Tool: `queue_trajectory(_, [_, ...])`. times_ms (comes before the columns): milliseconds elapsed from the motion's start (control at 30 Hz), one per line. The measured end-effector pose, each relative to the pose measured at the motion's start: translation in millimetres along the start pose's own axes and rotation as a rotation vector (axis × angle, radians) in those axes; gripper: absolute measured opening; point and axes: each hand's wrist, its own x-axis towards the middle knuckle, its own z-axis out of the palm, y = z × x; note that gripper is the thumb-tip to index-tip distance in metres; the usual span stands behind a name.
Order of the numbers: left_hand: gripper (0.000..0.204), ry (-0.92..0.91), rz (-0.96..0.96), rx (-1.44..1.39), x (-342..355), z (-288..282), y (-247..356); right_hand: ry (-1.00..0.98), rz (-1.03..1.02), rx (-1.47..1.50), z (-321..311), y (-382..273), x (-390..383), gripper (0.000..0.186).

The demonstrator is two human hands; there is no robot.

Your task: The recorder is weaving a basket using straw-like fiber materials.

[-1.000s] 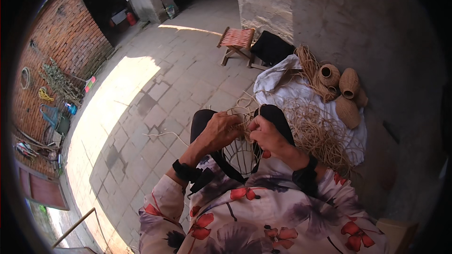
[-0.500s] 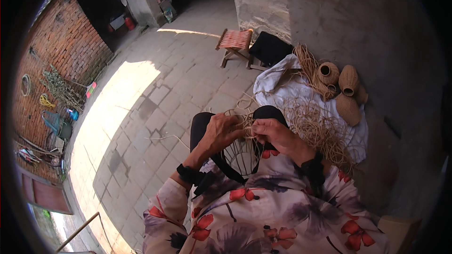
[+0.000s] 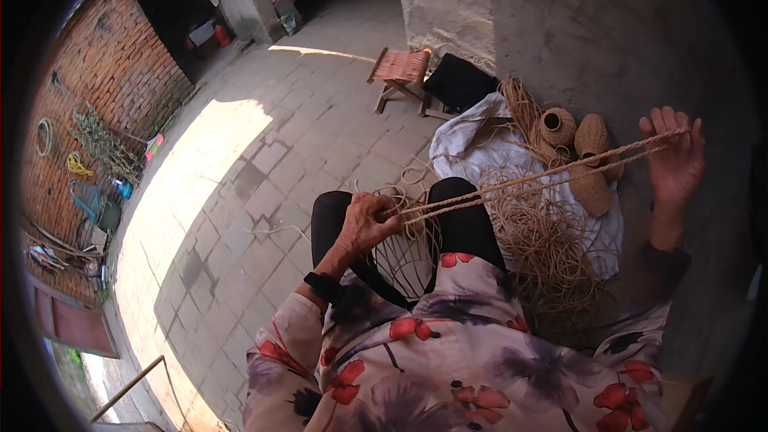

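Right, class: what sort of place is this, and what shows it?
Probably a household courtyard, judging by the grey paved ground, weathered red-brick wall and red-seated wooden folding stool.

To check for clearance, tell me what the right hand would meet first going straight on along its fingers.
Probably the grey wall: the right hand points its fingers up the picture that way, though depth is unclear.

Cord (image 3: 520,179): tan. Shirt (image 3: 496,360), near: pale pink, red and purple flowers. Trousers (image 3: 334,224): black. Cloth (image 3: 478,134), right: white. Stool seat (image 3: 401,66), far: red-and-white.
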Motion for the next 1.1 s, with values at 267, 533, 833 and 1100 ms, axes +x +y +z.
queue_trajectory(267, [0.021, 0.031, -0.092, 0.113, 13.6, 10.5, 18.6, 0.122, 0.108, -1.282, -14.7, 131.7, -39.4, 0.024])
queue_trajectory(533, [0.035, -0.018, -0.207, -0.049, 16.2, 7.5, 23.4, -0.645, 0.610, -0.945, 77.6, 250.4, -102.4, 0.032])
queue_trajectory(833, [0.038, -0.061, -0.509, -0.457, 24.1, -3.1, 24.0, 0.080, 0.489, -1.354, -119.9, 124.2, -77.3, 0.030])
queue_trajectory(1100, [0.042, 0.087, -0.579, -0.589, 21.2, 1.5, 26.9, -0.090, 0.132, -1.444, -40.2, 210.6, -73.0, 0.025])
